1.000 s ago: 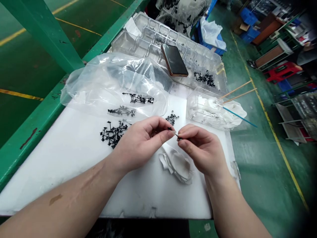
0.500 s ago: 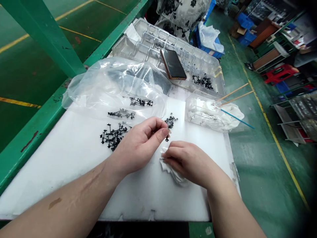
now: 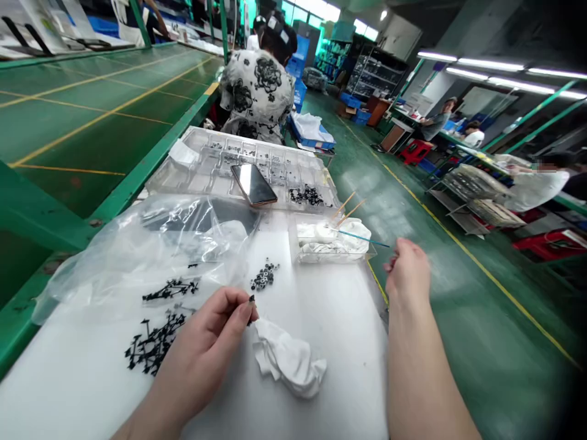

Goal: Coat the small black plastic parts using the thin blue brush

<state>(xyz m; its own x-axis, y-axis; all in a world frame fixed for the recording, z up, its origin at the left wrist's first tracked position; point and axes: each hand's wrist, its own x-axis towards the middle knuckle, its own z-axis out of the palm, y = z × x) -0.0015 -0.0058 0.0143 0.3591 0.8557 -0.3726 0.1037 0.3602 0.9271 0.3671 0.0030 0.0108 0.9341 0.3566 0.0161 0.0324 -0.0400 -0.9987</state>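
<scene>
My left hand (image 3: 215, 342) pinches a small black plastic part (image 3: 251, 299) between thumb and fingertips; most of it is hidden. Just right of those fingertips a crumpled white cloth (image 3: 288, 360) lies on the white tabletop. Out past the table's right edge, my right hand (image 3: 408, 269) has its fingers curled closed, and whatever they may hold is hidden. Close by its fingers is the free end of a blue stick (image 3: 364, 238). Thin black plastic stems (image 3: 153, 345) lie in a pile left of my left hand. Small black ring-like pieces (image 3: 265, 276) are heaped beyond it.
A clear box (image 3: 332, 256) holds white cloths (image 3: 316, 244) and wooden sticks (image 3: 352, 209). Behind are a compartment tray (image 3: 206, 177) and a phone (image 3: 254, 184). A clear plastic bag (image 3: 137, 238) covers the left side. A co-worker in a floral top (image 3: 257, 91) sits ahead.
My right hand has let go of the white cloth and moved right, to the blue stick's end. The view has tilted up. My left hand still pinches at the small black part.
</scene>
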